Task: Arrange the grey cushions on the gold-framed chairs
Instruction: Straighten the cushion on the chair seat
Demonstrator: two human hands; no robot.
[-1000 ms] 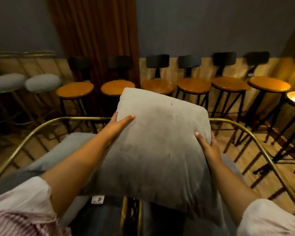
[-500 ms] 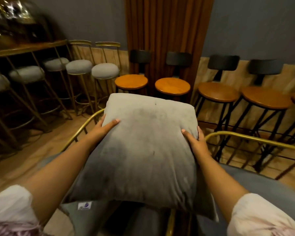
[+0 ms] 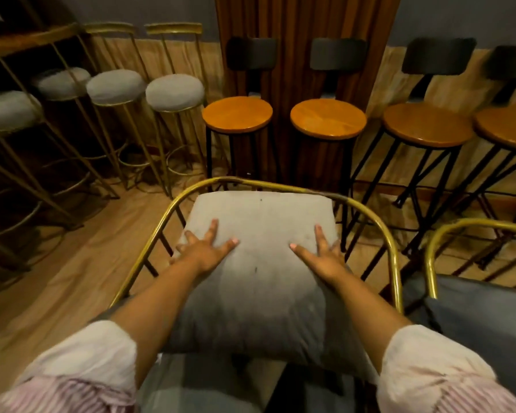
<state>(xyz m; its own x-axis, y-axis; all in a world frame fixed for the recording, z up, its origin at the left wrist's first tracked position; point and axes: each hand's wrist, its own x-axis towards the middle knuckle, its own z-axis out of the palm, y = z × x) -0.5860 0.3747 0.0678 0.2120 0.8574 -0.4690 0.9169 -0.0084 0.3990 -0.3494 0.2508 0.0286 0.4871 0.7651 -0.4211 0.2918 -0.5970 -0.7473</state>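
Note:
A square grey cushion point(image 3: 262, 269) lies inside the curved gold frame of a chair point(image 3: 393, 257), its far edge against the chair's back rail. My left hand point(image 3: 204, 248) rests flat on the cushion's left side, fingers spread. My right hand point(image 3: 325, 254) lies flat on its right side, fingers spread too. Neither hand grips the cushion. A second gold-framed chair point(image 3: 432, 248) with a grey seat stands at the right edge, partly cut off.
Gold bar stools with round grey seats point(image 3: 175, 92) line the wall at the left. Black-legged stools with round wooden seats point(image 3: 328, 119) stand along the back and right. A brown curtain point(image 3: 295, 25) hangs behind. Wooden floor point(image 3: 72, 263) shows to the left of the chair.
The cushion went from held up in both hands down into the gold-framed chair. My hands moved from gripping its sides to lying flat on top. The view swung left.

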